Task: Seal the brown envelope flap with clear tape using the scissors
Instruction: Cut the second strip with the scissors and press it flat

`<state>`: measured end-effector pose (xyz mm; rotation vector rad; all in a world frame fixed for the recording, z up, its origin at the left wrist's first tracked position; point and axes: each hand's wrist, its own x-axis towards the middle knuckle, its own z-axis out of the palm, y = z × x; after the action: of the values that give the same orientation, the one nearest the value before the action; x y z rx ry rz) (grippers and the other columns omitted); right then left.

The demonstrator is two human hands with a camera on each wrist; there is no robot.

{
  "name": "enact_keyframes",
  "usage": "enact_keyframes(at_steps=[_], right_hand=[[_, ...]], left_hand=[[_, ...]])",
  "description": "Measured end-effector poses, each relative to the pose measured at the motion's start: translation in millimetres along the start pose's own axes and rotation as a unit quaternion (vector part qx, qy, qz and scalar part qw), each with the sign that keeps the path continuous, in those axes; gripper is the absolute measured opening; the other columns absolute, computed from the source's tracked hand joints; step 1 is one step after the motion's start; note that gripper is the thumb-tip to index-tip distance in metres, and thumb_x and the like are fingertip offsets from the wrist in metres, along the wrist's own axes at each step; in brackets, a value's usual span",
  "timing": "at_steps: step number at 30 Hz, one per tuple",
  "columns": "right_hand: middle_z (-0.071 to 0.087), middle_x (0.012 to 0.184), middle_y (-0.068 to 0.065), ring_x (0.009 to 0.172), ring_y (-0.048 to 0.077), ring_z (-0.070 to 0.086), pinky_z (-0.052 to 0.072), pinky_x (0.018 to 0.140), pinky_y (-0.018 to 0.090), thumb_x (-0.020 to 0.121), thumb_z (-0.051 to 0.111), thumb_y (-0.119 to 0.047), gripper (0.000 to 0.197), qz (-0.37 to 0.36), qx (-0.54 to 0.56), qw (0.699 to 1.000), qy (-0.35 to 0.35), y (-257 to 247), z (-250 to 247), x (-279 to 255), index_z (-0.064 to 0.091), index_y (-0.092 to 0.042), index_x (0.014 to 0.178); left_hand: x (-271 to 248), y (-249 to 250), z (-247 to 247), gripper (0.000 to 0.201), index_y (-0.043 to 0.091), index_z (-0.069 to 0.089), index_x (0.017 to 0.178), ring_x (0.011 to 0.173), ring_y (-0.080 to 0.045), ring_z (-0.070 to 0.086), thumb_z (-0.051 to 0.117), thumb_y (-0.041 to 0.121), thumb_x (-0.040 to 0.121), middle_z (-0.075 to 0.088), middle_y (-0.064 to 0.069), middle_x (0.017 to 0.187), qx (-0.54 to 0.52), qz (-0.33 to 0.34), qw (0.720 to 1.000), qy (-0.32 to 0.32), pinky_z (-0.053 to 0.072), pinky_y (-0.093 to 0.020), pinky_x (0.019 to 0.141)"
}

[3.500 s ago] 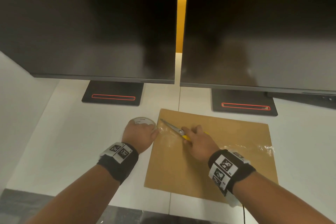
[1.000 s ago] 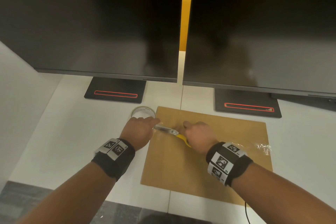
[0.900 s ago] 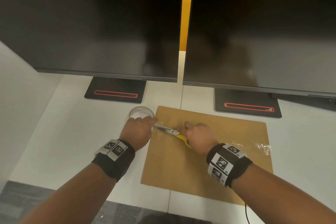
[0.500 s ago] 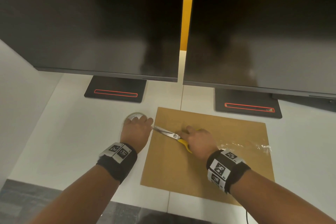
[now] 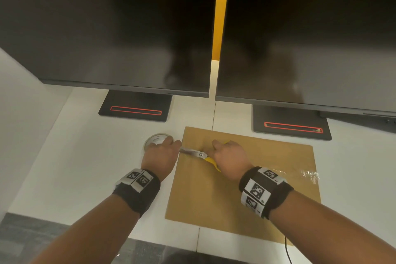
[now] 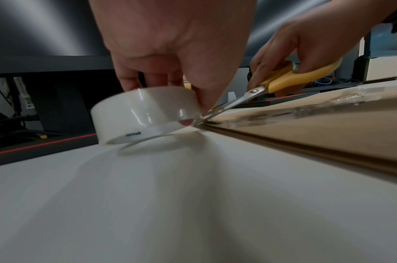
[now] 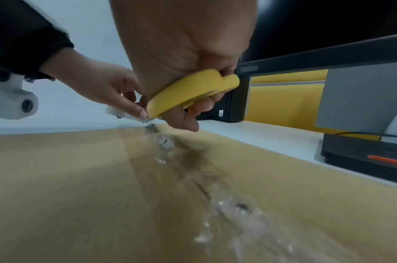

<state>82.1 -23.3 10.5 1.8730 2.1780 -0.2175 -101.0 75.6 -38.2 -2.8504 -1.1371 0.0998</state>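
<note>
Head view, frame centre: left hand (image 5: 159, 154) grips the clear tape roll (image 6: 143, 113) beside the brown envelope (image 5: 242, 197); right hand (image 5: 230, 158) grips yellow-handled scissors (image 5: 200, 155). Keep the strip taut, snip at the envelope's edge.

On the lower bezel of the monitor (image 7: 327, 55), in the right wrist view, stands a small logo that reads "ThinkVision". The tape roll (image 6: 145, 113) has a short dark word printed on its lower rim, but it is too blurred to read. The wrist bands (image 5: 260, 191) carry black and white square marker patterns, without readable letters.
</note>
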Motion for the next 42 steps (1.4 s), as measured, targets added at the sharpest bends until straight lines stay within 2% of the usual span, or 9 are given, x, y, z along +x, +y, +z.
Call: enact_keyframes(at_steps=[4,10,14,18,21,24,31,36,42], right_hand=[[0.054,0.108,0.011,0.048,0.017,0.020,0.009,0.045,0.028,0.087,0.041,0.004,0.051,0.002,0.020,0.999,-0.041,1,-4,3,0.045,-0.018,0.133],[0.054,0.111,0.011,0.060,0.026,0.043,0.025,0.053,0.033,0.090,0.038,0.001,0.050,0.024,0.050,0.996,-0.071,-5,-8,-1,0.042,-0.019,0.136],[0.053,0.111,0.012,0.052,0.022,0.030,0.022,0.049,0.032,0.089,0.039,0.001,0.048,0.023,0.059,0.995,-0.078,-9,-3,-2,0.044,-0.017,0.134],[0.054,0.114,0.012,0.075,0.033,0.054,0.030,0.063,0.033,0.090,0.038,0.000,0.049,0.026,0.058,0.996,-0.068,-9,-3,-2,0.041,-0.019,0.136],[0.055,0.115,0.011,0.087,0.033,0.060,0.030,0.064,0.032,0.092,0.038,-0.002,0.050,0.030,0.067,0.995,-0.066,-7,0,-2,0.040,-0.022,0.137],[0.054,0.118,0.013,0.090,0.034,0.061,0.034,0.065,0.034,0.092,0.038,-0.003,0.043,0.043,0.085,0.992,-0.085,-8,4,-1,0.044,-0.016,0.133],[0.042,0.141,0.006,0.095,0.034,0.061,0.048,0.080,0.038,0.090,0.042,-0.010,0.057,0.068,0.149,0.982,-0.091,-8,27,-6,0.033,-0.030,0.143],[0.044,0.136,0.005,0.096,0.035,0.060,0.047,0.081,0.036,0.088,0.043,-0.010,0.058,0.072,0.170,0.979,-0.088,-4,27,-10,0.035,-0.032,0.141],[0.038,0.130,0.011,0.108,0.037,0.052,0.047,0.092,0.039,0.091,0.048,-0.028,0.050,0.108,0.281,0.949,-0.092,-3,22,-10,0.039,-0.027,0.139]], left_hand=[[1,1,-5,0.024,0.016,0.062,0.068,0.030,-0.020,0.046,0.084,0.011,0.059,0.056,-0.001,0.062,-0.005,-0.008,1.000,0.000,0.032,-0.023,0.036],[2,2,-4,0.025,0.014,0.061,0.065,0.027,-0.021,0.043,0.085,0.011,0.059,0.055,-0.002,0.062,-0.028,-0.024,0.999,-0.009,0.031,-0.019,0.031],[-4,3,-1,0.026,0.014,0.062,0.067,0.026,-0.019,0.043,0.085,0.010,0.058,0.055,-0.002,0.063,-0.033,-0.030,0.999,-0.021,0.033,-0.019,0.027],[-4,3,-1,0.025,0.015,0.061,0.071,0.030,-0.019,0.047,0.084,0.010,0.062,0.055,-0.002,0.068,-0.054,-0.041,0.997,-0.030,0.035,-0.021,0.027],[-5,6,-6,0.008,0.015,0.060,0.096,0.058,-0.024,0.063,0.062,0.012,0.088,0.057,-0.005,0.095,-0.083,-0.075,0.991,-0.068,0.043,-0.030,0.042],[-8,12,-4,0.021,0.015,0.051,0.115,0.080,-0.026,0.065,0.042,0.010,0.097,0.049,-0.006,0.116,-0.099,-0.108,0.985,-0.096,0.049,-0.032,0.058],[0,-6,-4,0.025,0.011,0.044,0.114,0.091,-0.032,0.062,0.045,0.002,0.091,0.043,-0.008,0.114,-0.146,-0.157,0.974,-0.077,0.058,-0.037,0.066],[-4,-19,-11,0.022,0.009,0.051,0.116,0.095,-0.033,0.060,0.038,0.017,0.101,0.051,-0.011,0.119,-0.208,-0.190,0.959,-0.021,0.055,-0.044,0.074],[-25,-33,-4,0.031,0.016,0.046,0.130,0.107,-0.028,0.058,0.036,0.025,0.102,0.053,-0.006,0.126,-0.187,-0.175,0.965,-0.050,0.054,-0.042,0.074]])
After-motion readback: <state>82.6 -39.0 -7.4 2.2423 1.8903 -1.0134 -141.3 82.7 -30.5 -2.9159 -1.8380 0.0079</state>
